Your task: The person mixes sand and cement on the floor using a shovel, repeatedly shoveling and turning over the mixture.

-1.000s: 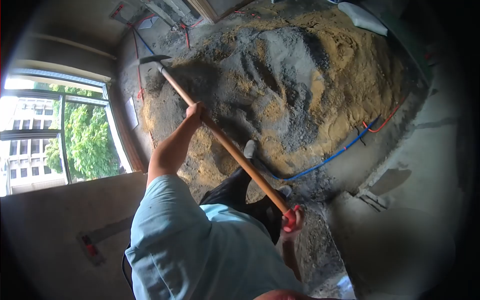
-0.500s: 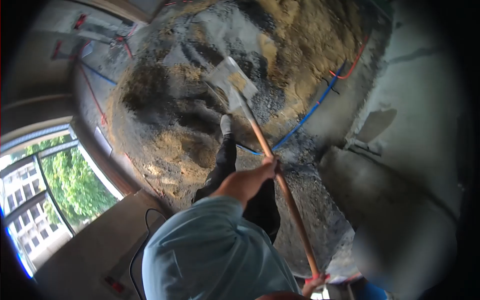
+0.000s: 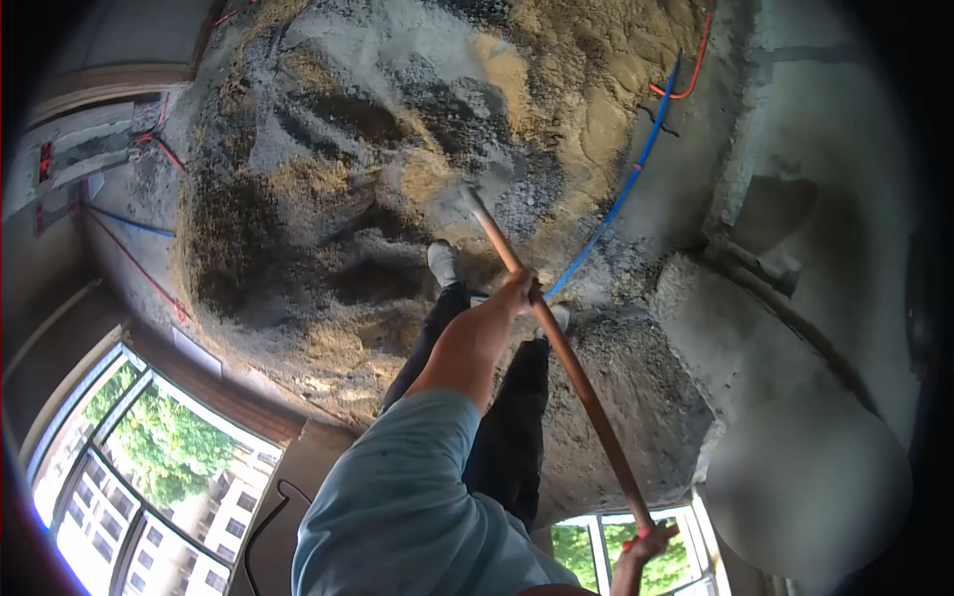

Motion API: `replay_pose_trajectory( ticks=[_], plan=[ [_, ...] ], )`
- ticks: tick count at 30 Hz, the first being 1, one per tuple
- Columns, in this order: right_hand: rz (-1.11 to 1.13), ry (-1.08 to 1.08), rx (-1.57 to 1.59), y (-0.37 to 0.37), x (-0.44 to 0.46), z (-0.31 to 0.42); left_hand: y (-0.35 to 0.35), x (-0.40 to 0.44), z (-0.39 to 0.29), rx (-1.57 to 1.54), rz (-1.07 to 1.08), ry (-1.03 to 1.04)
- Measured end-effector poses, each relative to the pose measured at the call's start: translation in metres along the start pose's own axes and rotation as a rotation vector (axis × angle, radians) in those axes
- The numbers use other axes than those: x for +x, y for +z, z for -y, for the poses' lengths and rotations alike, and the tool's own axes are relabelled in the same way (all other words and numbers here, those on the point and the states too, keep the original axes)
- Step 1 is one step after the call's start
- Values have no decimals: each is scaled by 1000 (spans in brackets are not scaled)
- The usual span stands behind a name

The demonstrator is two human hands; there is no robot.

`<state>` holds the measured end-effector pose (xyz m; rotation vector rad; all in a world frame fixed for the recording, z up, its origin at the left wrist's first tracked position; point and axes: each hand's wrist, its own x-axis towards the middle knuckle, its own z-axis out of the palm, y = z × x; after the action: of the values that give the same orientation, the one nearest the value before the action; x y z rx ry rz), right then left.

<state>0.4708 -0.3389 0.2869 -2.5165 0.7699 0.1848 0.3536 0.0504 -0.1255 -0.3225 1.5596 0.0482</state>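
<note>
Head view: left hand (image 3: 521, 290) curled round straight wooden shaft (image 3: 588, 395); right hand (image 3: 650, 545) closed on red grip (image 3: 630, 543); grainy sand heap (image 3: 596, 109).

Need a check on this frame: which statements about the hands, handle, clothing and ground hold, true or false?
1. The left hand grips the wooden handle partway along. True.
2. The right hand hangs free of the handle. False: it grips the end nearer the body.
3. The trousers are white. False: they are dark.
4. A blue pipe runs along the ground. True.
5. The heap is one even color. False: it is patchy gray and yellowish.
</note>
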Motion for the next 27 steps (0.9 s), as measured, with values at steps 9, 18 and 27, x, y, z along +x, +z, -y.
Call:
replay_pose_trajectory(
  ticks=[9, 18, 27],
  plan=[
    [-12, -203, 19, 13, -31, 50, -7, 28, 10, -80, 38, -27],
    [72, -366, -39, -30, 100, 35, -50, -72, 28, -290, 3, -4],
    [404, -790, 321, 127, 122, 23, -219, -159, -83, -691, 194, 476]
  ],
)
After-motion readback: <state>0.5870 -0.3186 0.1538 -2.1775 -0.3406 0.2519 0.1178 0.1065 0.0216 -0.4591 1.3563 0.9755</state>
